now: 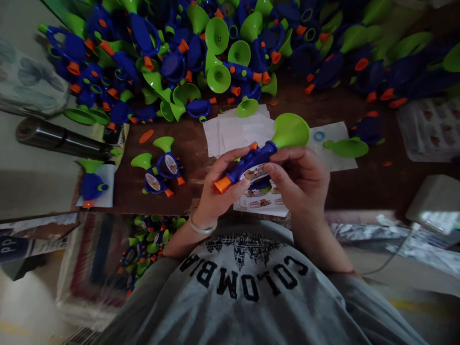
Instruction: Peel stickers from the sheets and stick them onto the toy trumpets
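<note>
Both my hands hold one toy trumpet (pixel 264 152), blue with a green bell and an orange mouthpiece. My left hand (pixel 223 184) grips it by the mouthpiece end, thumb on the lower edge of its side. Near the bell, my right hand (pixel 304 179) closes round the body, its thumb pressing on an oval picture sticker (pixel 254 171) on that side. Directly below the toy lies a sheet of stickers (pixel 264 203), partly hidden by it. White papers (pixel 239 129) are spread just behind.
A large heap of toy trumpets (pixel 194 62) fills the table's back. Two stickered trumpets (pixel 161 167) lie at left, near a dark flask (pixel 61 139). A plastic tray (pixel 431 127) is at right. Below the table edge, a bin (pixel 89 268) stands beside more trumpets (pixel 147 249).
</note>
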A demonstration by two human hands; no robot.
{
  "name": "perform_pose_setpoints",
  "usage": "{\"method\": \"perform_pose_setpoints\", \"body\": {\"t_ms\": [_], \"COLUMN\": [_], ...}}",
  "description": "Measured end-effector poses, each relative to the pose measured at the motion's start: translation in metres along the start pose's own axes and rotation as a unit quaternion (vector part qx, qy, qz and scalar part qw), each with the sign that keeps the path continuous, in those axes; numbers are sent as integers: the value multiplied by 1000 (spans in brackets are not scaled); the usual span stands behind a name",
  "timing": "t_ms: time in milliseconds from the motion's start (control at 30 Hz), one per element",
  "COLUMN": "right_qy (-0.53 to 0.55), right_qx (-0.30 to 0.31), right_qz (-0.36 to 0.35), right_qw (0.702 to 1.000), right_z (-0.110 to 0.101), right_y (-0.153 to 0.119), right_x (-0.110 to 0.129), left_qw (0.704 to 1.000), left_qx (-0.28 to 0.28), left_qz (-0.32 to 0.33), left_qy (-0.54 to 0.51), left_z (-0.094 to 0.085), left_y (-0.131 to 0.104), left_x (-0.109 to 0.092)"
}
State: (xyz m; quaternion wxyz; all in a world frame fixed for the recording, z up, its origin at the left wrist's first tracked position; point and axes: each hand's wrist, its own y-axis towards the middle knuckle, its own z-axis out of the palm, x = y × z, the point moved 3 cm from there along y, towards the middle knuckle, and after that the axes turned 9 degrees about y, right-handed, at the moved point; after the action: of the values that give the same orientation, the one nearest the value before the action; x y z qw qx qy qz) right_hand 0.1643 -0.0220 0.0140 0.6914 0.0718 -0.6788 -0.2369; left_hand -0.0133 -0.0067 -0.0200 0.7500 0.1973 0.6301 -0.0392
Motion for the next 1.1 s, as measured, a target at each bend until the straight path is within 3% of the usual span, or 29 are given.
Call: {"method": "perform_pose_setpoints", "body": {"t_ms": [400,500,600,667,767,867,933,1000,1033,1100], "right_qy": [-82,-170,-271,-297,-302,-327,-367,-400,-413,-433], "right_qx": [7,17,-29,-79,-60,-10,40,128,157,181], "right_qz": [-91,-140,-187,-179,-162,-133,-73,26,72,132], "right_qw": [992,975,944,935,938,936,927,907,894,873], "right_z": [4,4,1,-3,-12,-33,-52,-64,-67,-66], "right_y": [-2,-2,-3,-2,1,5,9,11,12,15], "right_x": [9,9,7,3,-9,-34,-59,-86,-97,-111], "left_qw": [999,996,992,991,989,959,895,805,767,732], "left_qx": [-9,-10,-14,-14,-25,-113,-198,-251,-253,-241], "left_qz": [47,79,110,110,100,131,168,175,146,50], "left_qy": [9,39,65,75,110,224,361,508,571,636], "left_z": [12,11,10,9,1,-31,-66,-108,-130,-173], "left_y": [-2,-1,-2,-4,-8,-14,-22,-32,-37,-46], "left_x": [-7,-10,-9,-6,-4,-14,-24,-30,-29,-21]}}
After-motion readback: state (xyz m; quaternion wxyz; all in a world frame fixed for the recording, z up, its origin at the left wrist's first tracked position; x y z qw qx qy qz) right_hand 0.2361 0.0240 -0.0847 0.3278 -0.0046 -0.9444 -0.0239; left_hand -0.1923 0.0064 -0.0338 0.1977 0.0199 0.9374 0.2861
